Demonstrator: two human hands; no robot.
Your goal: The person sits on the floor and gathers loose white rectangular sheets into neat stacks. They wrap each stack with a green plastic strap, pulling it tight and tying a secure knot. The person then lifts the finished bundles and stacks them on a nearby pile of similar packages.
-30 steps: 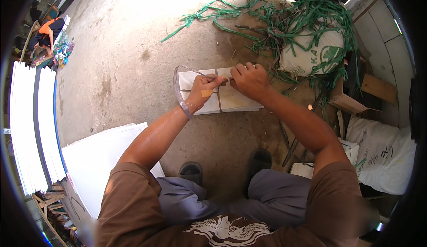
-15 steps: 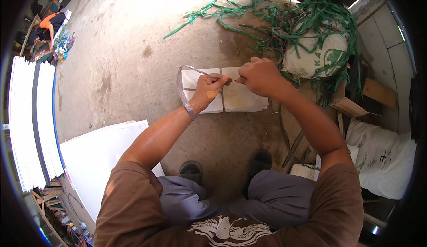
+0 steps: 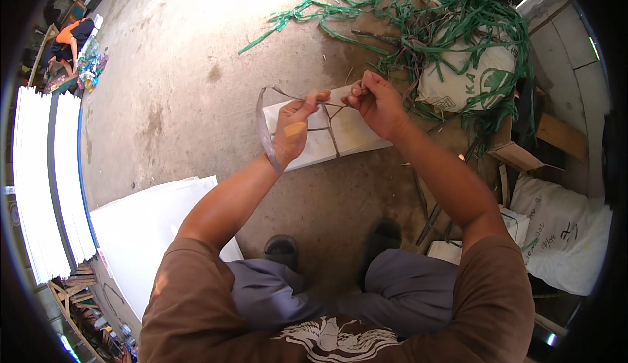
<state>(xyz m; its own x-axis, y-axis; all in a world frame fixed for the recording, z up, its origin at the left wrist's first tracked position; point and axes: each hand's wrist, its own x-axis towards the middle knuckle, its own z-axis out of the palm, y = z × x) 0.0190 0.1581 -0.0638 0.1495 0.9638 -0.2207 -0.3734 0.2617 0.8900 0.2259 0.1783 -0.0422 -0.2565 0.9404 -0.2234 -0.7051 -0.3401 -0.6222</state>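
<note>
A flat stack of white sheets (image 3: 307, 152) lies on the concrete floor in front of my feet, with thin grey plastic twine (image 3: 332, 133) crossed over its top. My left hand (image 3: 292, 122), with a tan plaster on its back, pinches the twine above the stack's far edge. A loose grey loop (image 3: 262, 124) of it hangs round that wrist. To the right, my right hand (image 3: 379, 104) is closed on the twine, its fingers curled and turned upward. A short stretch of twine runs taut between both hands.
Green plastic strands (image 3: 481, 16) drape over a stuffed white sack (image 3: 466, 78) at the far right. Cardboard (image 3: 523, 154) and another white sack (image 3: 566, 232) sit nearer. Large white sheets (image 3: 157, 225) and tall stacks (image 3: 39, 180) stand left; a person in orange (image 3: 69, 33) bends farther off.
My right hand has turned palm up and shifted slightly away, and the twine now shows between my hands. The stack has turned a little, its right end swinging away from me.
</note>
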